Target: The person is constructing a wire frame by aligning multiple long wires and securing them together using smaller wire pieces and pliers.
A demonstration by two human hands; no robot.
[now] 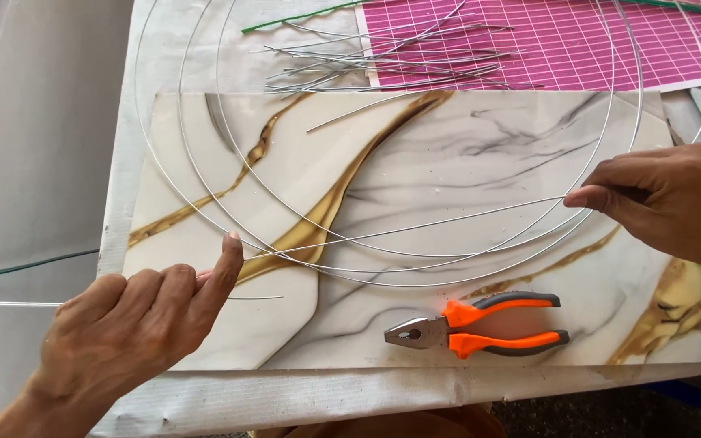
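Between both hands, a straight wire (415, 223) is held taut: left hand (135, 320) fingers curled pinching one end, right hand (667, 203) fingertips pinching the other, across wire hoops (204, 182); pliers (476, 323) lie below.

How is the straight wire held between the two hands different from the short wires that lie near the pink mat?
The straight wire is one long piece; the short wires are many and much shorter. The straight wire is pinched between the left hand and the right hand across the wire hoops; the short wires lie loose in a pile, partly on the pink mat. Both are thin, silver-coloured metal.
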